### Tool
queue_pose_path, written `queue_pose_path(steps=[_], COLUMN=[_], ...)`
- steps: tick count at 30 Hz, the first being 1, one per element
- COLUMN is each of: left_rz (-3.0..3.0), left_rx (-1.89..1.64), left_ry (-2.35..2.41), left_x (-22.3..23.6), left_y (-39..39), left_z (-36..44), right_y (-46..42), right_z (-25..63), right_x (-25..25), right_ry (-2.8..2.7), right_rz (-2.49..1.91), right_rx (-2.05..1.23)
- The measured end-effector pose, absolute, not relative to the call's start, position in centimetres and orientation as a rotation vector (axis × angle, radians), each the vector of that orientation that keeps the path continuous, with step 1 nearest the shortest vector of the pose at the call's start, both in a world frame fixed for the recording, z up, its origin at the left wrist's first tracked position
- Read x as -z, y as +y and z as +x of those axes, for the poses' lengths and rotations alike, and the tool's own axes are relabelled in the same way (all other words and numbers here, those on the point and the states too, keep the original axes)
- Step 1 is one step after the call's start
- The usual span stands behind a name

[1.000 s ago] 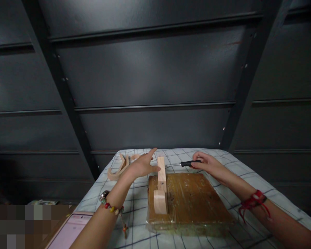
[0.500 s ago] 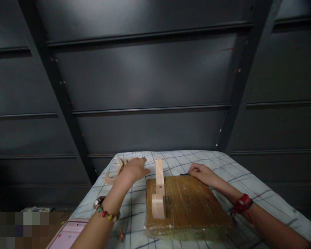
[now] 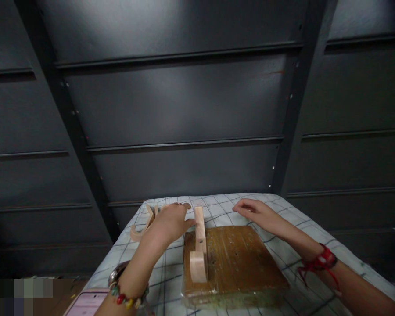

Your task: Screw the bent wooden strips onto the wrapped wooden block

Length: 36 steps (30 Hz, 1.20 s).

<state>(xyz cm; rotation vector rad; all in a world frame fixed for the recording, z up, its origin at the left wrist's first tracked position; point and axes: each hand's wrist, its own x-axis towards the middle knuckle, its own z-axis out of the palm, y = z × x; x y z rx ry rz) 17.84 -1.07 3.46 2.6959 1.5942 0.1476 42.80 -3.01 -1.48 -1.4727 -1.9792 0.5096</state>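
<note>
My left hand (image 3: 174, 221) is open over the left side of the table, its thumb apart from its fingers. The thumb tip reaches the left side of an upright light-wood piece (image 3: 199, 226), and I cannot tell if it presses on it. That piece has a small dark hole and a rounded wooden block (image 3: 198, 267) at its near end. It stands on a brown tape-wrapped slab (image 3: 238, 259). My right hand (image 3: 253, 210) hovers beyond the slab's far right corner, fingers curled together. What they hold, if anything, is hidden.
Several curved and straight light-wood pieces (image 3: 138, 235) lie beyond my left forearm, partly covered by it. A phone with a pink screen (image 3: 87, 303) lies at lower left. A checked white cloth (image 3: 224, 204) covers the table, and a dark panelled wall (image 3: 184, 171) stands behind it.
My left hand has come nearer the upright wooden piece. My right hand has lifted off the slab's far edge, and the small black thing beside it there no longer shows. The view has shifted slightly.
</note>
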Motion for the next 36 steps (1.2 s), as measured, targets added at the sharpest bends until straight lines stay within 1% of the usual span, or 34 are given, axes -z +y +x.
queue_pose_path(steps=[3, 6, 9, 12, 16, 20, 23, 27, 30, 33, 36], left_rz=[2.712, 2.732, 2.757, 2.776, 2.757, 2.73, 2.743, 2.765, 2.752, 2.739, 2.763], left_rx=[-0.2, -0.275, -0.318, -0.233, -0.112, 0.071, 0.18, 0.248, 0.226, 0.158, 0.058], left_ry=[1.486, 1.373, 1.162, 0.997, 1.004, 1.044, 1.022, 0.976, 1.006, 1.042, 0.971], left_x=[-4.0, -3.9, -3.0, -2.2, -2.1, -2.6, -3.0, -3.4, -3.5, -3.3, -3.2], left_y=[-1.9, -2.5, -2.6, -2.3, -2.1, -2.3, -2.4, -2.6, -2.7, -2.6, -2.6], left_z=[17.9, 18.5, 19.5, 20.1, 20.0, 19.5, 19.1, 18.8, 18.7, 18.8, 19.0], right_y=[-3.5, -2.4, -0.3, 1.4, 2.8, 3.6, 3.8, 2.7, 0.8, -1.9, -4.5], right_z=[42.5, 42.6, 43.2, 44.1, 44.3, 43.1, 42.4, 43.0, 44.5, 46.0, 46.7], right_x=[0.8, 1.7, 3.2, 4.1, 4.5, 4.6, 4.0, 2.0, 0.9, 1.0, 2.1], right_ry=[-2.028, -2.09, -2.231, -2.393, -2.503, -2.518, -2.482, -2.382, -2.284, -2.193, -2.105], right_rz=[-1.473, -1.555, -1.645, -1.687, -1.791, -1.886, -1.934, -1.985, -2.056, -2.156, -2.248], right_rx=[-0.456, -0.439, -0.547, -0.707, -0.813, -0.806, -0.723, -0.582, -0.523, -0.548, -0.627])
